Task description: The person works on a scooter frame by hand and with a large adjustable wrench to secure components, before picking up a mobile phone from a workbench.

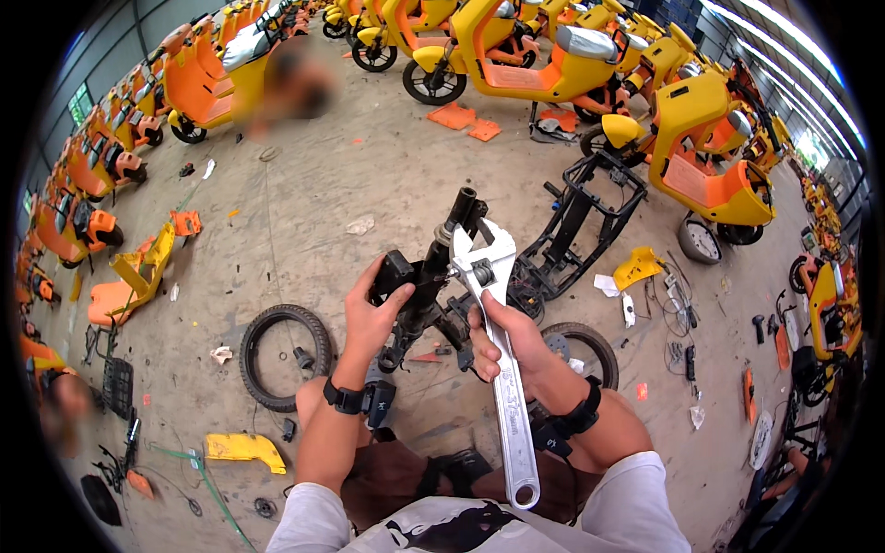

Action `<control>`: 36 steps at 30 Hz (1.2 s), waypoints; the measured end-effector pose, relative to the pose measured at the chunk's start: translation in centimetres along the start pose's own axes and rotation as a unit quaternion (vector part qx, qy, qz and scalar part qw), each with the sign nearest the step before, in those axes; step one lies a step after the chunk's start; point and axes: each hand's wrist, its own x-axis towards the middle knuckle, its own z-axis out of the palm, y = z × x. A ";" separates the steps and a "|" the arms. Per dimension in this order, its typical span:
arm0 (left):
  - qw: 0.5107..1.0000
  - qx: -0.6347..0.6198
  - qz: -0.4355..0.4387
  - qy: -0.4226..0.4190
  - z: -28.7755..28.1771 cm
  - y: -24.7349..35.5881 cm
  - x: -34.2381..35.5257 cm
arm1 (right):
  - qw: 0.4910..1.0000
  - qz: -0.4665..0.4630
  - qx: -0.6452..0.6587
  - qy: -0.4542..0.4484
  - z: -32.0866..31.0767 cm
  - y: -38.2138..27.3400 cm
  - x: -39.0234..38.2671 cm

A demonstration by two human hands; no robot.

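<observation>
A large silver adjustable wrench (513,415) lies along my right hand (516,341), whose fingers and thumb are closed around its handle below the adjusting screw. Its head points away from me, with the jaws beside the upper part of a black steering tube (439,251). Whether the jaws touch the tube I cannot tell. My left hand (369,318) is closed around a black box-shaped part (395,269) at the left of that tube. The tube belongs to a black scooter frame (590,212) that stretches away to the right.
One loose tyre (286,358) lies left of the frame, another tyre (590,348) at its right. Yellow body panels (244,451) and orange scraps (452,116) litter the concrete floor. Rows of yellow-orange scooters (516,78) stand beyond. Cables (678,300) lie at right; people are at left.
</observation>
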 end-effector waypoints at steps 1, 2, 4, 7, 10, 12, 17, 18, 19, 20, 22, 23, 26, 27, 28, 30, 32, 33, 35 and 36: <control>1.000 0.003 -0.001 0.002 0.0 -0.1 0.0 | 1.000 -0.007 -0.015 -0.001 -0.3 -0.2 0.4; 1.000 0.004 -0.002 0.004 -0.1 -0.3 0.0 | 1.000 -0.003 -0.024 0.000 -0.5 -0.3 0.6; 1.000 0.002 -0.007 0.007 -0.2 -0.3 0.1 | 0.999 0.005 -0.042 0.001 -0.3 -0.6 0.7; 1.000 -0.011 -0.022 0.007 0.1 -0.1 0.0 | 0.999 0.025 -0.025 -0.006 -0.4 -0.8 1.6; 1.000 -0.017 -0.025 0.008 0.1 -0.1 0.1 | 0.999 0.039 0.010 -0.005 0.0 -0.5 2.3; 0.999 -0.024 -0.022 0.010 0.2 -0.2 0.0 | 0.999 0.035 0.002 0.032 1.1 -0.3 2.6; 1.000 -0.002 -0.025 0.008 0.2 -0.2 0.0 | 0.994 0.029 0.062 0.086 4.9 0.7 4.2; 1.000 0.003 -0.031 0.002 0.3 -0.2 0.1 | 0.996 -0.002 0.087 0.023 4.7 1.5 5.1; 0.999 0.008 -0.037 -0.004 0.3 -0.3 0.2 | 0.994 -0.014 0.104 0.029 4.8 2.2 5.9; 0.997 -0.030 -0.065 -0.001 -0.1 -0.5 0.2 | 0.992 -0.024 0.118 0.029 5.8 2.4 6.6; 0.987 -0.107 -0.120 0.004 -0.9 -1.2 0.3 | 0.987 -0.038 0.154 0.032 7.8 2.3 7.2; 0.990 -0.118 -0.081 0.003 -0.1 1.2 -0.1 | 0.983 -0.062 0.174 0.019 8.0 2.3 7.7; 0.979 -0.198 0.042 -0.007 0.1 0.0 0.5 | 0.971 -0.097 0.217 0.008 8.8 2.4 9.4; 0.983 -0.162 0.086 0.002 0.0 0.8 0.5 | 0.968 -0.100 0.231 0.009 9.5 2.5 10.0; 0.989 -0.113 0.091 0.015 -0.3 0.6 0.3 | 0.960 -0.088 0.266 0.026 10.3 2.7 10.6; 0.993 -0.029 0.108 0.023 0.3 0.1 0.4 | 0.941 -0.155 0.300 -0.001 10.8 3.0 13.4; 0.989 0.065 0.123 0.040 0.1 -0.7 0.0 | 0.927 -0.191 0.324 -0.008 11.9 2.6 16.4; 0.983 0.115 0.132 0.049 -0.2 -1.1 -0.1 | 0.923 -0.200 0.330 -0.005 12.5 2.5 18.0; 0.995 0.095 -0.003 -0.021 -1.3 -3.3 0.8 | 0.913 -0.220 0.343 -0.007 12.8 1.3 19.7; 0.995 0.097 0.014 -0.016 -1.0 -2.9 1.0 | 0.908 -0.228 0.351 -0.002 12.5 1.0 20.1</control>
